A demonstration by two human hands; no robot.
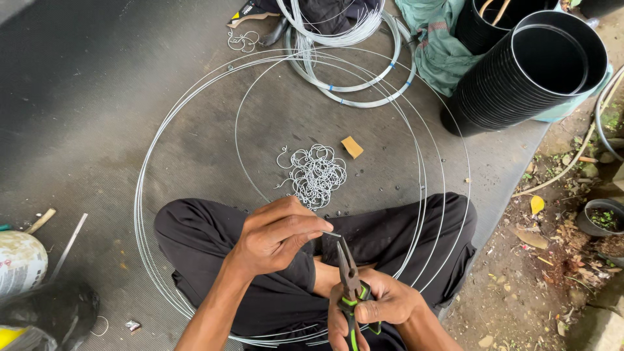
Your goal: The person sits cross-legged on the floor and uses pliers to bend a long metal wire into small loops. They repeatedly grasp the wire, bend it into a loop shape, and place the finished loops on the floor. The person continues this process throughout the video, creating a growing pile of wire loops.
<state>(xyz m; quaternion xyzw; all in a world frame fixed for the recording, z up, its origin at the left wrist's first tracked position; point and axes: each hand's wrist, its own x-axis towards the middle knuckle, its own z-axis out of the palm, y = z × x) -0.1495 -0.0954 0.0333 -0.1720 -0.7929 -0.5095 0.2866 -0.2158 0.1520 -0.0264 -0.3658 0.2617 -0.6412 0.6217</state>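
The pliers lie with the long axis nearly upright in the view, the thin dark nose pointing to 11 o'clock, the green-and-black handles at 6 o'clock. The right hand is closed around the handles. The left hand pinches a short wire piece at the nose tip, above the crossed legs.

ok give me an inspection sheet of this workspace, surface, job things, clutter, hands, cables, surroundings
surface: dark textured mat on the ground
job's things: pliers; large wire loops around the sitter; pile of bent wire hooks
clutter: wire coil, tan scrap, green cloth
grippers: left hand pinches a short wire at the plier tips; right hand grips the pliers
cables: hose at right
surroundings: stacked black pots, bare soil
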